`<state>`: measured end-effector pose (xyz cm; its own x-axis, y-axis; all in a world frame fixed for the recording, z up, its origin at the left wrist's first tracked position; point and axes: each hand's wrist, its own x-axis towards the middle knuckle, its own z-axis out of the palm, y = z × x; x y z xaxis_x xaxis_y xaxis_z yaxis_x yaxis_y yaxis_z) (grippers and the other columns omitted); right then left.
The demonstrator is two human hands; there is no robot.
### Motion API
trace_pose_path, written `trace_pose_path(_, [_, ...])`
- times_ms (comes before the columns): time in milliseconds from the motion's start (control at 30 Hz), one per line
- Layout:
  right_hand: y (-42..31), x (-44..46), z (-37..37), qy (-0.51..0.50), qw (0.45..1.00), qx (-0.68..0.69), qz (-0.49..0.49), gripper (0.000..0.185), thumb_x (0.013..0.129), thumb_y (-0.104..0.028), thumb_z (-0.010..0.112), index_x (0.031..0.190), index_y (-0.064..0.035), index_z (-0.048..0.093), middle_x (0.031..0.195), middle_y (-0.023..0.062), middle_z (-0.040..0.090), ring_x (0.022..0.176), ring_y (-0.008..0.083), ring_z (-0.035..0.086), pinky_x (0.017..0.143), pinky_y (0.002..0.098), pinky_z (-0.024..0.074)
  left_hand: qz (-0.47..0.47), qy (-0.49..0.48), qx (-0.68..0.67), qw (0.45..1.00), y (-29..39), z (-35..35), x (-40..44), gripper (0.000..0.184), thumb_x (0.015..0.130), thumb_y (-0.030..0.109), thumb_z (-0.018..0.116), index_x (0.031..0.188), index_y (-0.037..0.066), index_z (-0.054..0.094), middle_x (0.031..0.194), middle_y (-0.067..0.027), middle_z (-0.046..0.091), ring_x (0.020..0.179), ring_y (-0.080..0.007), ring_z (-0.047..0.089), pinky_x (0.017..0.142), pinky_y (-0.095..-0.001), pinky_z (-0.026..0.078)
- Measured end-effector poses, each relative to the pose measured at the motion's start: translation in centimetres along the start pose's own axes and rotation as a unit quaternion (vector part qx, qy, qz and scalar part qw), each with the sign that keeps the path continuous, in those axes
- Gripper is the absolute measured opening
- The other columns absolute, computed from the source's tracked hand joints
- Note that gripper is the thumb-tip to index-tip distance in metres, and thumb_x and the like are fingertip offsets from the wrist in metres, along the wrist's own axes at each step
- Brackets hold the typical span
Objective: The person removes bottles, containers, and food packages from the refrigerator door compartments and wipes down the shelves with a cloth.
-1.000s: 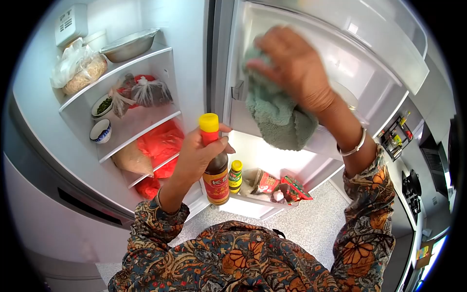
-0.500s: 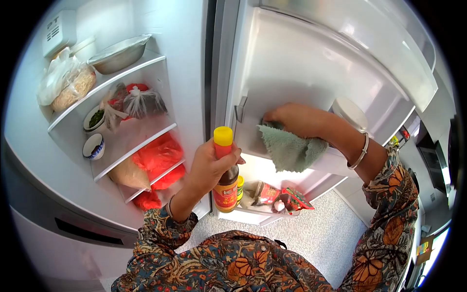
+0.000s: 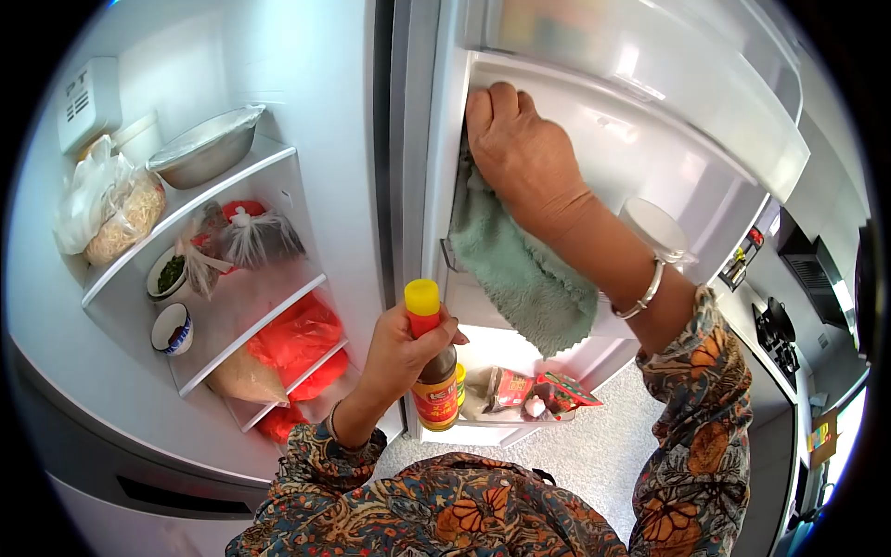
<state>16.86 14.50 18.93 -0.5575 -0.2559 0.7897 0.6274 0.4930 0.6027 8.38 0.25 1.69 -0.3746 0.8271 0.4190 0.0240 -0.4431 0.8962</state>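
Note:
My left hand [image 3: 394, 357] is wrapped round the neck of an upright brown bottle [image 3: 435, 395] with a yellow cap and a red label. My right hand [image 3: 522, 153] is closed on a green cloth [image 3: 524, 269] at the upper left corner of the inside of the fridge door [image 3: 640, 139]. The cloth hangs down from the fingers over the door's inner face. A white round-lidded jar [image 3: 652, 227] stands in the door, behind my right forearm.
To the left, fridge shelves [image 3: 251, 334] hold a covered metal bowl [image 3: 209, 148], bagged food [image 3: 121, 209], a small bowl [image 3: 173, 330] and red bags [image 3: 297, 334]. The lower door bin [image 3: 520, 422] holds packets [image 3: 566, 392]. A stove [image 3: 775, 339] is at the far right.
My right hand has moved up and left along the door with the cloth, from the lower part to the upper corner. The bottle sits slightly lower in view, still in my left hand.

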Motion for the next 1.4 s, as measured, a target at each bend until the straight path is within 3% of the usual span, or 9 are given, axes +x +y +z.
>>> trace_pose_path(200, [-1.0,-5.6,3.6,-0.259,0.909,0.322,-0.063,0.020,0.072,-0.007,0.061,0.090,-0.0003,0.057,0.085,0.0141,0.062,0.083,0.0324,0.064,0.067,0.0406,0.0546,-0.005,0.006,0.014,1.000,-0.2,-0.2,0.4,0.008,0.087,0.006,0.058,0.092,0.001,0.056,0.078,-0.0094,0.065,0.075,-0.0181,0.066,0.071,-0.0293,0.051])
trace_pose_path(300, [0.5,-4.6,1.4,-0.473,0.849,0.234,-0.012,0.026,0.074,-0.008,0.060,0.098,-0.0009,0.061,0.087,0.0158,0.064,0.086,0.0336,0.063,0.074,0.0412,0.0527,-0.003,0.016,-0.001,1.000,-0.3,-0.4,0.9,0.009,0.086,0.006,0.058,0.093,0.001,0.056,0.077,-0.0107,0.066,0.074,-0.0189,0.066,0.070,-0.0292,0.050])
trace_pose_path(400, [2.7,-5.8,3.1,-0.333,0.825,0.418,0.183,0.029,0.081,-0.006,0.056,0.109,-0.0024,0.059,0.093,0.0159,0.064,0.083,0.0299,0.064,0.075,0.0383,0.0543,-0.008,0.029,-0.008,1.000,-0.3,-0.3,1.2,0.010,0.086,0.007,0.059,0.094,0.001,0.055,0.076,-0.0114,0.065,0.074,-0.0195,0.066,0.069,-0.0290,0.050])
trace_pose_path(433, [3.2,-5.6,2.8,-0.293,0.686,0.578,0.330,0.026,0.083,-0.007,0.055,0.109,-0.0030,0.059,0.093,0.0148,0.064,0.084,0.0282,0.064,0.073,0.0375,0.0548,-0.003,0.029,-0.005,1.000,-0.5,-0.5,1.3,0.010,0.086,0.007,0.059,0.093,0.002,0.055,0.076,-0.0110,0.065,0.073,-0.0194,0.066,0.067,-0.0286,0.050])
trace_pose_path(500, [2.8,-4.6,2.2,-0.140,0.283,0.780,0.540,0.021,0.089,-0.009,0.052,0.107,-0.0043,0.059,0.094,0.0124,0.063,0.085,0.0249,0.065,0.071,0.0358,0.0559,-0.006,0.029,-0.021,0.999,-0.2,-0.3,1.3,0.009,0.088,0.009,0.060,0.090,0.001,0.057,0.077,-0.0076,0.063,0.073,-0.0169,0.065,0.069,-0.0276,0.048])
trace_pose_path(633, [0.5,-4.0,0.3,0.014,0.721,0.633,0.280,0.024,0.086,-0.004,0.050,0.110,-0.0058,0.054,0.109,0.0154,0.056,0.099,0.0280,0.059,0.083,0.0391,0.0513,-0.005,0.045,-0.017,0.999,0.1,0.0,1.3,0.009,0.087,0.009,0.060,0.090,0.001,0.056,0.076,-0.0080,0.064,0.073,-0.0176,0.065,0.068,-0.0277,0.049])
trace_pose_path(767, [-0.3,-3.3,0.2,0.022,0.940,0.338,0.023,0.026,0.082,-0.007,0.053,0.107,-0.0083,0.051,0.120,0.0175,0.050,0.108,0.0306,0.054,0.091,0.0400,0.0470,-0.011,0.051,-0.003,0.999,0.4,0.1,1.3,0.008,0.087,0.008,0.060,0.091,0.002,0.055,0.075,-0.0082,0.064,0.073,-0.0186,0.066,0.069,-0.0275,0.049])
trace_pose_path(967, [7.0,-1.2,1.6,-0.015,0.954,0.116,-0.277,0.026,0.077,-0.018,0.057,0.101,-0.0121,0.051,0.125,0.0140,0.051,0.106,0.0266,0.056,0.089,0.0357,0.0485,0.001,0.001,0.077,0.997,1.7,0.8,0.2,0.009,0.085,0.005,0.053,0.093,0.001,0.056,0.073,-0.0095,0.065,0.071,-0.0189,0.066,0.071,-0.0289,0.051])
trace_pose_path(1400, [15.0,-6.4,0.4,-0.065,0.959,0.196,-0.194,0.039,0.079,-0.022,0.067,0.116,-0.0164,0.056,0.123,0.0104,0.053,0.099,0.0277,0.061,0.088,0.0367,0.0510,0.027,-0.071,0.152,0.985,6.9,2.7,-0.6,0.028,0.079,0.004,0.048,0.104,-0.003,0.058,0.072,-0.0127,0.067,0.069,-0.0198,0.067,0.072,-0.0302,0.053])
